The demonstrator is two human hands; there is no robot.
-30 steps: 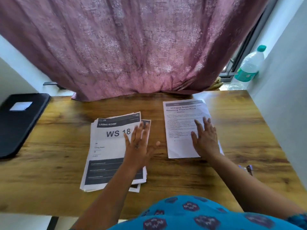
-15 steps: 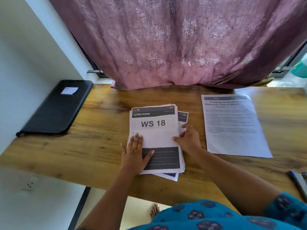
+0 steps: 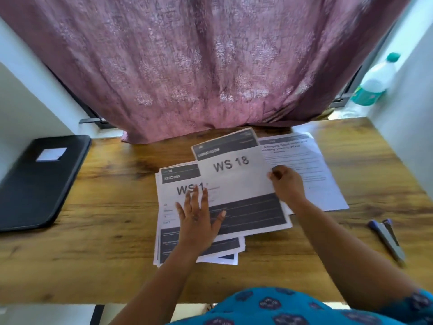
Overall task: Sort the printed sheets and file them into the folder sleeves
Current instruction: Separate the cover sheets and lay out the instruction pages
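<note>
We note the right hand (image 3: pixel 287 184) pinching the light, floppy WS 18 sheet (image 3: pixel 236 179) by its right edge, just right of the stack (image 3: pixel 173 202), which our flat, spread left hand (image 3: pixel 196 219) presses down.

bare forearms; teal garment (image 3: pixel 293 308) printed with dark hexagonal motifs.

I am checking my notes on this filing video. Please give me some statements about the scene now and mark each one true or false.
1. The right hand pinches the WS 18 sheet. True.
2. The black folder lies open. False: it lies closed, left of the stack.
3. The left hand presses flat on the stack. True.
4. The sheet below reads BEDROOM. False: the uncovered sheet reads KITCHEN.
5. The bottle stands on the table. False: it stands behind it, by the window.
</note>
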